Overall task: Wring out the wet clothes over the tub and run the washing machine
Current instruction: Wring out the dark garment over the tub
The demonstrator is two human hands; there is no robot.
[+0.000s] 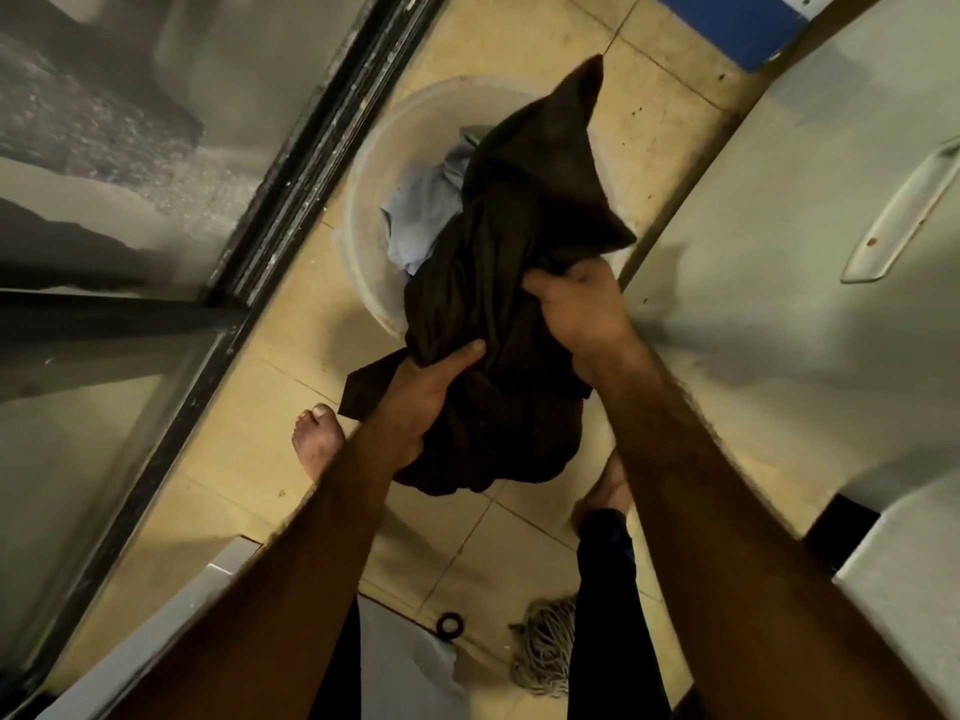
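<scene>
A dark brown garment (pixel 514 262) hangs bunched and twisted above the pale plastic tub (pixel 363 200) on the tiled floor. My left hand (pixel 426 392) grips its lower left part, thumb over the cloth. Higher up, my right hand (pixel 584 309) clutches the garment with curled fingers. Light blue clothes (pixel 421 220) lie inside the tub, partly hidden by the brown garment.
A black-framed glass door (pixel 291 174) runs along the left. A white appliance with a handle (pixel 904 210) stands on the right. My bare feet (pixel 317 439) are on the tiles. A mop head (pixel 545 646) and a small black ring (pixel 449 625) lie near the bottom.
</scene>
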